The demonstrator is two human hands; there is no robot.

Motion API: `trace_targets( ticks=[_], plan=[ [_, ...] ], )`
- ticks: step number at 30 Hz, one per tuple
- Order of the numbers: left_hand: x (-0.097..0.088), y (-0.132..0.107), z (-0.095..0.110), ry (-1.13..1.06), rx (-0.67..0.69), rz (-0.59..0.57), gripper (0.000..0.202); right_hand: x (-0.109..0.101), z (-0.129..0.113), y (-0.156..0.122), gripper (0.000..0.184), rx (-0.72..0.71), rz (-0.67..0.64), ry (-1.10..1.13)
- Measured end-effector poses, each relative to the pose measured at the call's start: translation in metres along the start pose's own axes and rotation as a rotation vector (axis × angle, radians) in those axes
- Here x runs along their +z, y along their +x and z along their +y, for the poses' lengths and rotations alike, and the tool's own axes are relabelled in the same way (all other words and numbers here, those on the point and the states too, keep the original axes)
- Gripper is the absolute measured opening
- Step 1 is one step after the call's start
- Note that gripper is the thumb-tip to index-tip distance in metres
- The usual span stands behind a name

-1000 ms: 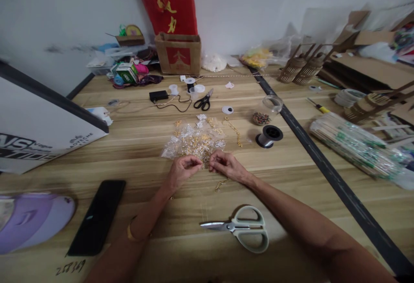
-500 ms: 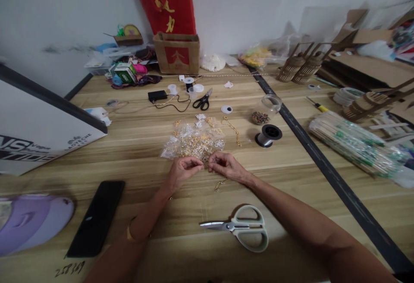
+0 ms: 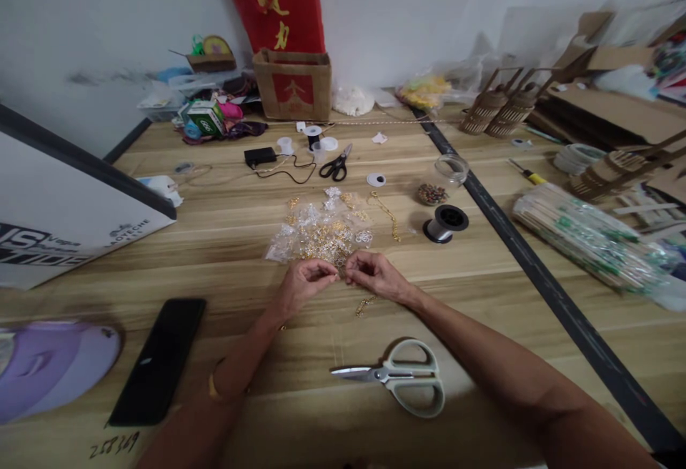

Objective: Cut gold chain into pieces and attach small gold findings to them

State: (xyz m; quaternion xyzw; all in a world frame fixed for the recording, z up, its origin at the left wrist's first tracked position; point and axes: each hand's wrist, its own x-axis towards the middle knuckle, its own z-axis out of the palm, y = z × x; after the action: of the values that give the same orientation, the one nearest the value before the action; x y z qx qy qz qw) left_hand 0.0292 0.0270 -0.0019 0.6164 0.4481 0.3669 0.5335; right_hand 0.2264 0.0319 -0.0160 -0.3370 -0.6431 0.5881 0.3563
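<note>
My left hand and my right hand face each other close together, both with thumb and forefinger pinched. Whatever sits between the fingertips is too small to name. Just beyond them lies a heap of small gold and silver jewelry findings, partly on clear plastic bags. A short gold chain piece rests under my right wrist. Farther off, a longer gold chain lies on the wooden table. Nearer to me are scissors with pale handles, blades pointing left.
On the right stand a wire spool, a jar of beads and a bag of sticks. Black scissors lie farther back. To the left are a black phone, a purple object and a large white box.
My hands keep nearly the same pinched pose over the table. The view has shifted very slightly; nothing else has visibly moved.
</note>
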Motion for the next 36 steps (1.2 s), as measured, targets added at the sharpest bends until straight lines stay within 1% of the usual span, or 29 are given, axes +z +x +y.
trace_targets(
  ticks=[11,18,25,32,36],
  plan=[
    [0.0005,-0.0008,0.0012,-0.004,0.005,-0.009,0.019,-0.0009,-0.0003,0.0001,0.028,-0.006,-0.027,-0.033],
    [0.0014,-0.0016,0.0043,-0.007,-0.005,-0.012,0.015,-0.0002,-0.0014,-0.0001,0.024,0.001,-0.033,-0.036],
    [0.0019,-0.0017,0.0022,0.016,0.007,-0.007,0.015,-0.0005,-0.0021,-0.0003,0.025,0.000,-0.040,-0.055],
    [0.0024,-0.0011,-0.0004,-0.032,0.005,-0.015,0.012,0.0001,-0.0005,-0.0001,0.024,-0.002,-0.041,-0.029],
    [0.0025,-0.0010,-0.0016,-0.052,0.002,-0.020,0.014,0.0002,-0.0012,-0.0005,0.024,-0.001,-0.042,-0.014]
  ],
)
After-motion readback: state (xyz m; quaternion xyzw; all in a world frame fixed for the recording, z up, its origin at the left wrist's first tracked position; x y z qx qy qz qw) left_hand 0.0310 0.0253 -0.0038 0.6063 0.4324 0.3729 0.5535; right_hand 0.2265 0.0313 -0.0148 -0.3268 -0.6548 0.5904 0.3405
